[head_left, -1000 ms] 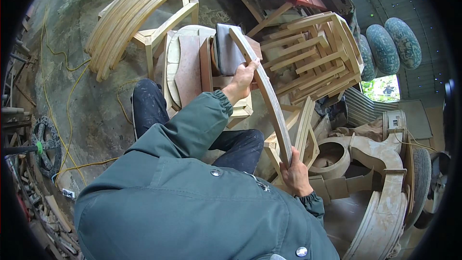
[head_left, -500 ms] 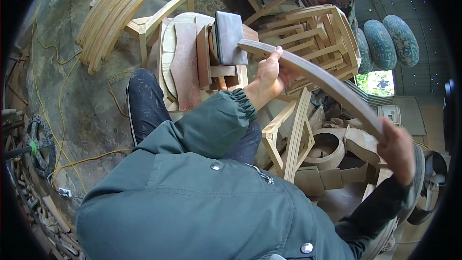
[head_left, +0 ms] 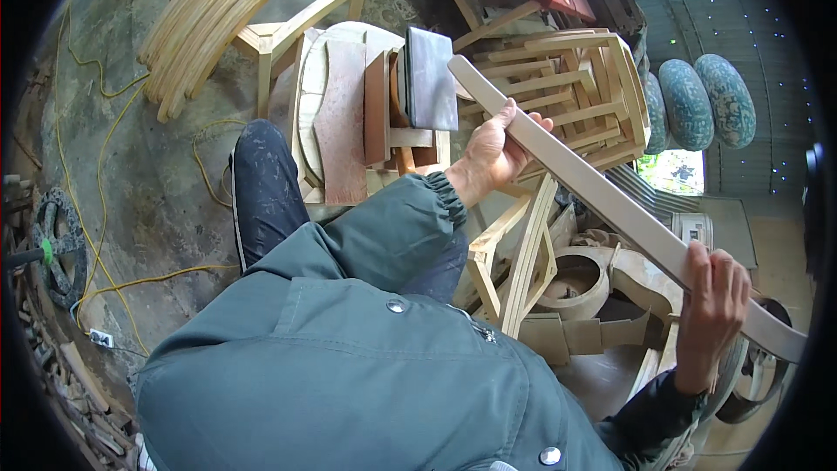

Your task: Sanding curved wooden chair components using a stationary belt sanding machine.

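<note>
A long, pale, gently curved wooden strip (head_left: 593,187) slants across the right side of the view, held in both hands. My left hand (head_left: 495,150) grips it near its far end, thumb on top, fingers around the underside. Farther down, my right hand (head_left: 715,301) is closed over the strip, and its near end sticks out past the knuckles. The far tip lies close beside a grey rectangular pad (head_left: 432,78) standing on edge at the bench, with a narrow gap between. Brown boards (head_left: 340,122) stand left of the pad.
Stacked curved wooden strips (head_left: 218,22) rest on a wooden frame at the far left. Slatted wooden frames (head_left: 567,105) stand beyond my hands. Below the strip are a triangular frame (head_left: 523,253) and a round opening (head_left: 571,283). A yellow cord (head_left: 109,209) crosses the floor.
My right hand has shifted its grip, and more of the strip now extends past it. The strip has turned, showing its broad face, and its far tip sits slightly higher and farther right.
</note>
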### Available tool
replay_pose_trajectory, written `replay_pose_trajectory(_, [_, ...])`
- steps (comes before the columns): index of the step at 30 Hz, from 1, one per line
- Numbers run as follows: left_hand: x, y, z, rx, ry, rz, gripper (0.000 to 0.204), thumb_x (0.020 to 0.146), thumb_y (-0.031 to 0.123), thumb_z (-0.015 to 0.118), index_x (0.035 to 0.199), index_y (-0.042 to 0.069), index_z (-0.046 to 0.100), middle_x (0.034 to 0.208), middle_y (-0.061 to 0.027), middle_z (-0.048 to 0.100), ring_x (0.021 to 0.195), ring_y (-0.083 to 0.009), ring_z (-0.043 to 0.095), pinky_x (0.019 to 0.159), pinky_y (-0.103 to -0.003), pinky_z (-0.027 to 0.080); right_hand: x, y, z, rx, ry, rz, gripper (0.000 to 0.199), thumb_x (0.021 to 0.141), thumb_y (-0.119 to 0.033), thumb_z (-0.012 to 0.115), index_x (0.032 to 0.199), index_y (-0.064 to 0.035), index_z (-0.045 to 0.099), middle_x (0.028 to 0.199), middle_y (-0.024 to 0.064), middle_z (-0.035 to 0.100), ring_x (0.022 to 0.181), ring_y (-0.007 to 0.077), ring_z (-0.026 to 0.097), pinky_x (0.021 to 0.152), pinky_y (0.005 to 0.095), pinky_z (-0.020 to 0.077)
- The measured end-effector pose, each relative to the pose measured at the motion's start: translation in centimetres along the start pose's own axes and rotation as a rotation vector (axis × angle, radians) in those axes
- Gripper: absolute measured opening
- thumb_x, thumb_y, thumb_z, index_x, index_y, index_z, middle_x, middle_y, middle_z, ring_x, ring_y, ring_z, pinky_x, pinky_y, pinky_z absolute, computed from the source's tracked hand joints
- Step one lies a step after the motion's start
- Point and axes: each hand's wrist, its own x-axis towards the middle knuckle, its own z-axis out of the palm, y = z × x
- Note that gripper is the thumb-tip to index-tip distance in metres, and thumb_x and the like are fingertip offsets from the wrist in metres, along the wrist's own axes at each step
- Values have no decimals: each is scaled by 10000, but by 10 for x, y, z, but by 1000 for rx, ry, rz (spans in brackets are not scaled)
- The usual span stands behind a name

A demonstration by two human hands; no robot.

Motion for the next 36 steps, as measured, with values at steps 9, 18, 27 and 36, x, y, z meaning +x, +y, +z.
replay_pose_trajectory(9, [26,34,-9,41,-58,92,262,1134,323,486,1269,98,486,1267,-209,655,1297,-401,614,1119,-528,532,12,-7,50,127,43,-27,464,855,-37,718,1312,-116,692,1017,53,611,969,225,627,904,406,497])
replay_pose_trajectory(18, [-28,-27,22,-177,-109,125,400,1135,312,475,1288,-54,517,1312,-237,645,1341,-393,587,1180,-529,495,54,133,59,18,130,-235,531,741,77,790,1229,-114,701,1158,121,671,1148,319,643,1066,476,514])
replay_pose_trajectory(27, [-55,-27,16,22,-38,97,410,1116,417,508,1194,17,554,1165,-168,695,1235,-347,661,1055,-552,552,-20,62,38,371,-316,171,364,738,42,691,1075,-95,677,1000,157,707,964,377,670,853,460,525])
replay_pose_trajectory(36, [-20,-10,-15,199,-112,66,491,1086,488,551,1165,4,580,1022,-152,646,1008,-316,679,956,-520,570,-105,-23,47,923,-572,365,624,703,-88,845,1290,-143,639,1090,133,745,962,355,726,869,436,574])
